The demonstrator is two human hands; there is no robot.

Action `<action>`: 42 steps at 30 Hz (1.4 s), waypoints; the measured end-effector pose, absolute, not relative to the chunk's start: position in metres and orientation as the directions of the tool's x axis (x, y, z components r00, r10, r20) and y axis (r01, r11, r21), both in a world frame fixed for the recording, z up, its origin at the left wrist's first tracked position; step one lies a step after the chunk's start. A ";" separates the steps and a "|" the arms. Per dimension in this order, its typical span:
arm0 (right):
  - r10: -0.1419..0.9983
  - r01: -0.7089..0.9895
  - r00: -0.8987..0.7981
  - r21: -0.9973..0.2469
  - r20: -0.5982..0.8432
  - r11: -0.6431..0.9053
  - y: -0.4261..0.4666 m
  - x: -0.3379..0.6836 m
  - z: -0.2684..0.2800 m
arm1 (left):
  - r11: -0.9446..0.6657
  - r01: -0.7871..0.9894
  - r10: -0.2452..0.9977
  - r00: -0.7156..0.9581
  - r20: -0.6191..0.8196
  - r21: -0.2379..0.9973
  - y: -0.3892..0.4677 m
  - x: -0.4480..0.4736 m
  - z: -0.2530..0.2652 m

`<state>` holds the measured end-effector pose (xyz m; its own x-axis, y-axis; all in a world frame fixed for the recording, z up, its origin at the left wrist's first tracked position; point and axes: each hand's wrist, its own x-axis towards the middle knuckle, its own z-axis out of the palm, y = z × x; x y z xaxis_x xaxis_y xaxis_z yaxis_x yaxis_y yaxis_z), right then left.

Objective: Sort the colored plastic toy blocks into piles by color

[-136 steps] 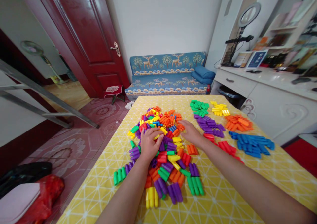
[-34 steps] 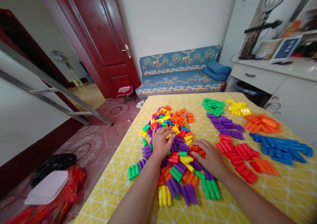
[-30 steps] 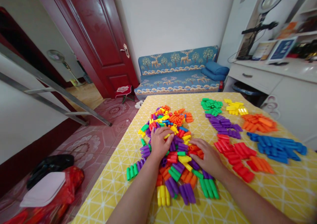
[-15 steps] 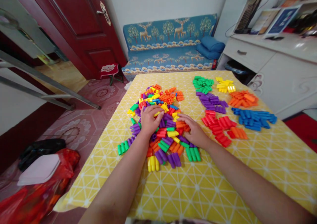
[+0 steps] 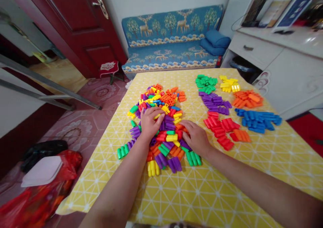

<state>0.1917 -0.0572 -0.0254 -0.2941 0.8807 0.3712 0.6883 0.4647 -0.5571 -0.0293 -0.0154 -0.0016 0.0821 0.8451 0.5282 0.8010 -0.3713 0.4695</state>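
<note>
A mixed pile of plastic bullet-shaped building blocks (image 5: 164, 147) in several colours lies on the table's left half. My left hand (image 5: 151, 122) rests on it palm down, thumb apart from the fingers, a yellow block (image 5: 157, 116) showing in the gap. At the pile's right edge is my right hand (image 5: 196, 137), its fingers bent and parted from the thumb. Its fingertips reach an orange block (image 5: 180, 127) and a red block (image 5: 179, 134); no firm grip is visible. A green block (image 5: 193, 158) lies just below that hand.
Sorted heaps lie to the right: green (image 5: 206, 83), yellow (image 5: 229, 84), purple (image 5: 214, 103), orange (image 5: 247, 99), blue (image 5: 258, 119) and red (image 5: 220, 130). A yellow patterned cloth (image 5: 202, 194) covers the table. Beyond stand a blue sofa (image 5: 171, 53) and a white cabinet (image 5: 290, 73).
My right hand has shifted slightly down, off the orange blocks it covered, and a red block now shows by its fingertips. My left hand stays in place. The view has tilted slightly.
</note>
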 end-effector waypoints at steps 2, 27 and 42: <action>0.868 0.666 -0.331 -0.560 0.370 0.493 -0.056 0.191 -0.025 | -0.359 0.809 0.851 0.079 0.520 0.465 -0.016 -0.029 -0.001; 0.943 0.784 -0.122 -0.552 0.311 0.284 -0.070 0.204 -0.017 | -0.348 0.821 0.852 0.075 0.517 0.453 -0.015 -0.029 0.001; 0.987 0.426 -0.060 -0.890 0.150 0.161 -0.066 0.221 -0.027 | -0.335 0.817 0.859 0.060 0.508 0.470 -0.015 -0.027 0.003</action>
